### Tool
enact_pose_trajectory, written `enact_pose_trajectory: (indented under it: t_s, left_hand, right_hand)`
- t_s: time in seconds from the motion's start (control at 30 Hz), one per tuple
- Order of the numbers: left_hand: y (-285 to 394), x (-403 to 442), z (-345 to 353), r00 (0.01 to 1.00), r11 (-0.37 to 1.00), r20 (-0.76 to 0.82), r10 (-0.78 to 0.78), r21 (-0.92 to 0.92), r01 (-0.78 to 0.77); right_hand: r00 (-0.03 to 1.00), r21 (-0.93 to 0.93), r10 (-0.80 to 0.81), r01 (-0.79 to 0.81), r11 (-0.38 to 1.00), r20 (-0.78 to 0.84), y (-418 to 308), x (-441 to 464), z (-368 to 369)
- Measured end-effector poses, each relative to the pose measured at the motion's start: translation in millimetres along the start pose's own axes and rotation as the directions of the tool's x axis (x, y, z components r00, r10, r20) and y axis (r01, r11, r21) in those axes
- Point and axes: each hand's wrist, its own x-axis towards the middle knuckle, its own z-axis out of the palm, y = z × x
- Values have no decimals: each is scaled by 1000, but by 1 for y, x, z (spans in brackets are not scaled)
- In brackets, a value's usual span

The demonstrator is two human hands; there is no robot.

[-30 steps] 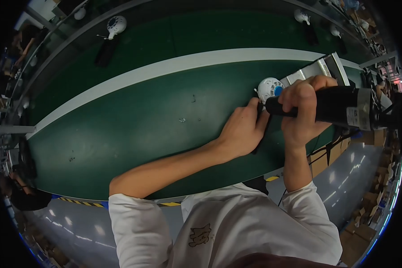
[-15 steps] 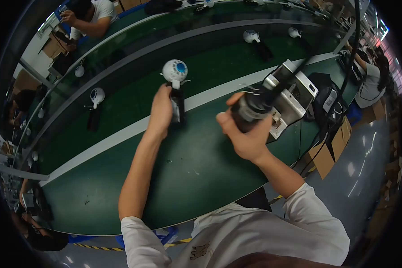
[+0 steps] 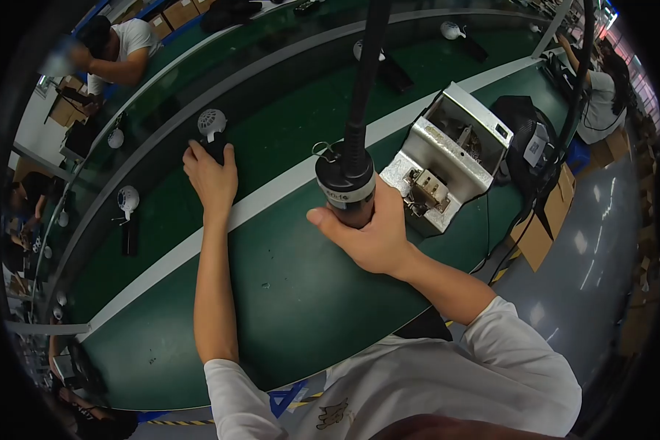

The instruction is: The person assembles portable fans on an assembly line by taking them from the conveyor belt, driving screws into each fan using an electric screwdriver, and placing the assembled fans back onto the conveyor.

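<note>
The person's two hands are well apart. The left hand (image 3: 213,174) reaches over the belt (image 3: 293,121), thumb and fingers to either side of the dark handle (image 3: 214,149) of a white-headed device (image 3: 213,121); whether they grip it cannot be told. The device lies on the belt, head pointing away from the person. The right hand (image 3: 381,238) is wrapped around a black tool (image 3: 345,176) above the bench (image 3: 308,315); a thick cable (image 3: 362,81) rises from its top, and its lower end is hidden. Just beside this hand, a metal stand (image 3: 455,158) with open compartments rests on the bench; a black, labelled object (image 3: 513,114) lies at its right. A pale strip (image 3: 264,202) divides bench from belt. Similar devices lie along the belt, one (image 3: 127,202) to the left and others farther up at right. Co-workers sit at upper left (image 3: 132,51) and far right (image 3: 605,95).
</note>
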Motion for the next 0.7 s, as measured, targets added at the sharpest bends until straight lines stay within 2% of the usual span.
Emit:
enact_pose_trajectory:
  t_s: [0.03,0.1,0.13,0.2,0.23,0.3,0.37,0.43,0.5,0.53,0.57,0.63,0.7]
  left_hand:
    - [8,-1,-9,1000,1000,7,7,6,-7]
    - [31,-1,-30,968,975,-128,217,77,-208]
    - [42,1,-32,966,973,-126,226,77,-218]
    - [65,4,-34,961,939,-1,278,-209,-272]
    - [79,4,-24,964,909,-3,266,-332,-252]
    - [110,5,3,947,891,-36,319,-328,-313]
    - [145,8,31,954,870,-42,298,-400,-289]
    - [181,16,52,975,905,90,205,-398,-154]
    - [210,27,72,958,943,262,114,-332,-21]
    - [223,33,78,923,950,380,56,-304,68]
    - [232,39,85,924,947,380,46,-311,81]
    - [247,47,105,874,971,484,-50,-181,155]
    - [250,50,120,880,965,473,-41,-210,158]
  right_hand:
    - [1000,6,7,-7,1000,-8,-2,-1,1]
    - [999,15,26,-26,1000,39,-6,-3,2]
    - [999,17,26,-26,1000,30,-7,-3,0]
    - [997,20,34,-36,999,63,-11,-4,2]
    - [998,21,30,-31,999,58,-11,-4,3]
    - [999,16,-9,9,1000,40,-10,-4,4]
    - [999,25,-5,4,1000,32,-9,-4,3]
    - [1000,32,0,-1,999,26,-8,-5,0]
    - [998,-5,-59,59,998,15,-4,-7,-2]
    - [999,-3,8,-8,1000,43,-7,-7,-4]
    - [998,-13,9,-9,1000,54,-7,-8,-4]
    - [998,76,63,-64,995,27,-5,-10,-5]
    - [998,52,57,-58,997,21,-2,-11,-6]
